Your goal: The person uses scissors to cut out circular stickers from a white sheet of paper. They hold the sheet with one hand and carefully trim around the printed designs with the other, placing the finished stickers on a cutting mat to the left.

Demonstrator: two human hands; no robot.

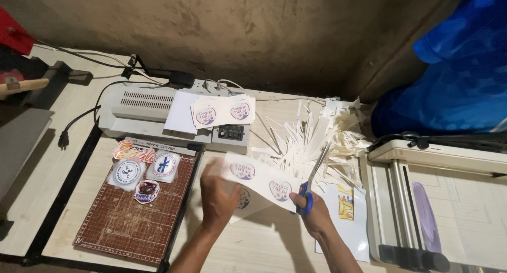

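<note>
Left hand (219, 194) pinches the white printed sticker strip (259, 178) (long axis left-right); right hand (311, 212) grips blue-handled scissors (311, 186) at its right end.

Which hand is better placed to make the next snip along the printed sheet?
Probably the right hand: it grips the blue-handled scissors, blades at the printed sheet. The left hand only steadies that sheet.

Stained brown wall (253, 30) behind pale wooden table (269, 246); dim light; blue plastic sheet (454, 77) at right.
</note>
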